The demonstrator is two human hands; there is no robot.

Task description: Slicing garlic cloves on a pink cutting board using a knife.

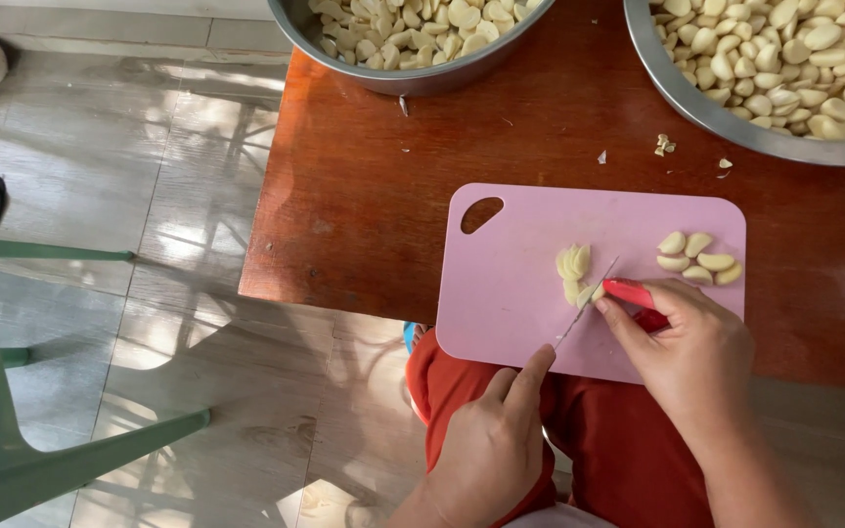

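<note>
A pink plastic cutting board lies at the near edge of a red-brown wooden table. My left hand is closed around the handle of a thin knife, thumb along the blade, which slants up across the board. My right hand pins a peeled garlic clove under the blade with its fingertips, and something red sits beneath those fingers. A small pile of cut garlic lies just left of the blade. Several whole peeled cloves wait at the board's right end.
Two large metal bowls of peeled garlic stand at the back, one in the middle and one at the right. Garlic scraps dot the table. A green plastic chair stands on the tiled floor at left. My lap is in red cloth.
</note>
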